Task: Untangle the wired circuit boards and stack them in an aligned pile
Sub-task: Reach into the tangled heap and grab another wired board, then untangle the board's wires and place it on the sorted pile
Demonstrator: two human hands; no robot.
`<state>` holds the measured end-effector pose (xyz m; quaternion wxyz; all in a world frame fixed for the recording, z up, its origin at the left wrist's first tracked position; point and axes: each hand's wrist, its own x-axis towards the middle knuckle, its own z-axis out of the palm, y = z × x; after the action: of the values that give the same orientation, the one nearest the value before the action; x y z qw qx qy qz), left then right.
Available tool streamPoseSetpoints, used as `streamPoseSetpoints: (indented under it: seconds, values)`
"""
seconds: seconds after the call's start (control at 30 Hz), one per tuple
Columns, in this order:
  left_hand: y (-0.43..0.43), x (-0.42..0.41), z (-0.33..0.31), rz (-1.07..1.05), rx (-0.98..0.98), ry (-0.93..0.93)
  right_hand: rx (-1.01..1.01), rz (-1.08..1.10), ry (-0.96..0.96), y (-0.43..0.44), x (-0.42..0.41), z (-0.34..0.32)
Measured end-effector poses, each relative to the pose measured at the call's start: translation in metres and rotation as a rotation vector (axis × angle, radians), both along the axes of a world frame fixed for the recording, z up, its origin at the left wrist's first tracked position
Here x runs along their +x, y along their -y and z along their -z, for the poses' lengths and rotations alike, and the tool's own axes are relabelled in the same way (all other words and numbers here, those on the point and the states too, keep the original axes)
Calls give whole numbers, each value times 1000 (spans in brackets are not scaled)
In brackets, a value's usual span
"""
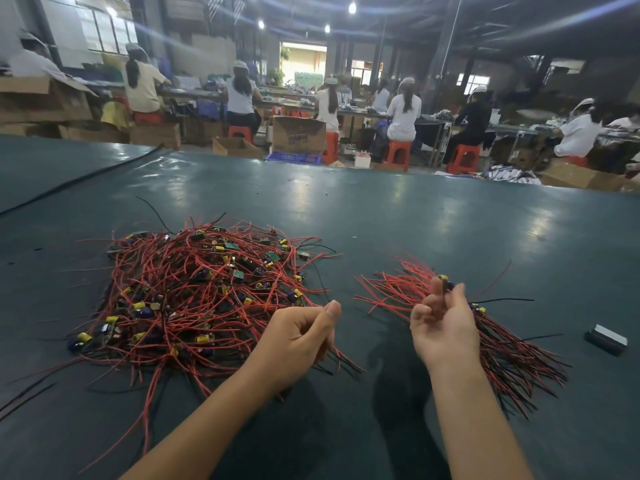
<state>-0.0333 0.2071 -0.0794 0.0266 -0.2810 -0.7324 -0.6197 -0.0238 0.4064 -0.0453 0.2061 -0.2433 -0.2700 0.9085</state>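
A small yellow-and-blue wired board (445, 281) is being pinched by the right hand (446, 329) over the neat red-wired pile (512, 355). Thin red wires (343, 361) are being pinched in the left hand's (298, 337) curled fingers. Careful lining up is likely being needed next.

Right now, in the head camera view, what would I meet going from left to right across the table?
First the tangled heap of red-wired circuit boards → left hand → right hand → small black rectangular block.

Two bare hands hovered side by side.
Left hand (298, 337) pinched thin red wires (346, 362); right hand (445, 329) had fingers curled upward.
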Motion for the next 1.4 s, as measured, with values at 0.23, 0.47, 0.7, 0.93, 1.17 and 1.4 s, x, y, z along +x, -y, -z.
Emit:
streamPoseSetpoints:
  seconds: [0.23, 0.47, 0.7, 0.93, 1.17, 1.4]
  values:
    - [4, 0, -2, -343, -290, -459, 71, -16, 27, 11, 7, 1]
    - [30, -25, 9, -637, -753, -294, 289, -134, 101, 40, 7, 8]
    - [35, -36, 24, -624, -908, -241, 735, -258, 115, 77, 1, 32]
    - [30, -33, 27, -651, -823, -289, 1220, -342, 102, 85, 0, 44]
    - [23, -24, 25, -607, -723, -330, 1589, -393, 110, 88, -1, 51]
    - [22, -23, 23, -533, -637, -305, 1809, -491, 196, 90, -4, 43]
